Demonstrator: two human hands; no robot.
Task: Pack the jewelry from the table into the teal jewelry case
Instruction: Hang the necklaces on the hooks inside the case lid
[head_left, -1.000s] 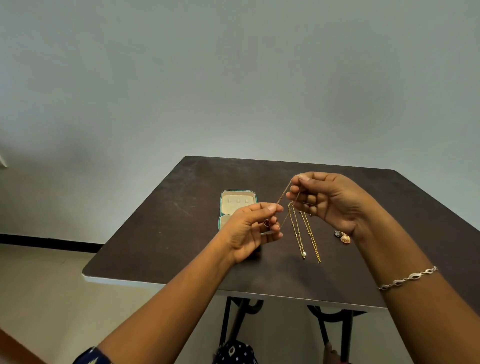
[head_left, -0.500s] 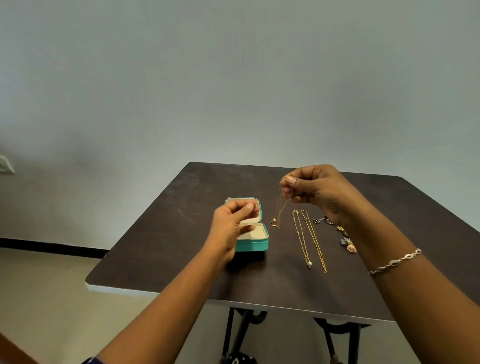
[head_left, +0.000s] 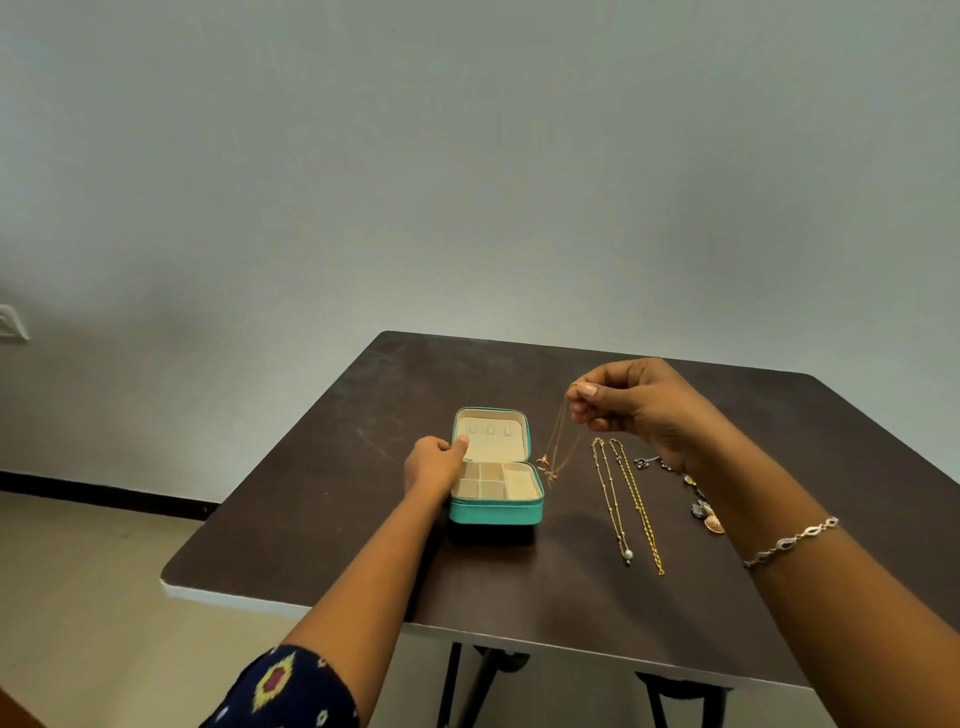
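Observation:
The teal jewelry case (head_left: 496, 512) lies open on the dark table (head_left: 322, 499), its cream lid flat at the back and its small compartments in front. My left hand (head_left: 434, 467) rests on the case's left edge with the thumb on the lid lining. My right hand (head_left: 631, 402) pinches a thin rose-gold pendant necklace (head_left: 556, 449), which dangles just right of the case, its pendant near the case's right rim. Two gold chains (head_left: 626, 501) lie stretched out on the table to the right of it.
Several earrings and small charms (head_left: 698, 501) lie in a row at the right, partly hidden by my right forearm. A silver bracelet (head_left: 789, 540) is on my right wrist. The table's white front edge (head_left: 291, 608) runs close below the case.
My left hand let go of the necklace and moved left onto the case's edge. My right hand now holds the hanging necklace alone, lower and nearer the case. The camera tilted down.

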